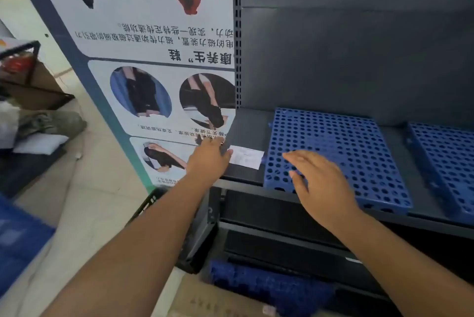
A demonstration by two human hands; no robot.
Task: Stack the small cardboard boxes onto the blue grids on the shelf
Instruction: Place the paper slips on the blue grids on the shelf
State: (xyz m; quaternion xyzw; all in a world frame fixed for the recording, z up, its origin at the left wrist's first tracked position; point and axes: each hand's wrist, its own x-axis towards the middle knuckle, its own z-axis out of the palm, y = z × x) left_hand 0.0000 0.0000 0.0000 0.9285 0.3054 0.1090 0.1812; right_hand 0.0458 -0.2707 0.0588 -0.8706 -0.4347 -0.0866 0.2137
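Note:
A blue perforated grid [343, 147] lies on the dark shelf [246, 126], and a second blue grid [446, 157] lies to its right, cut off by the frame edge. My right hand [320, 183] hovers flat with fingers spread over the first grid's front left corner. At the shelf's left front corner my left hand [209, 160] has its fingers on the edge of the shelf, beside a white paper slip [246, 157]. Neither hand holds a box. A brown cardboard surface [202, 298] shows on the floor at the bottom.
An upside-down poster panel [154, 60] forms the shelf's left side. A perforated upright [238, 34] runs up beside it. Lower dark shelves [282, 247] sit under the grids. A black crate [146, 206] and blue plastic [269, 286] are below. Clutter lies on the floor at left.

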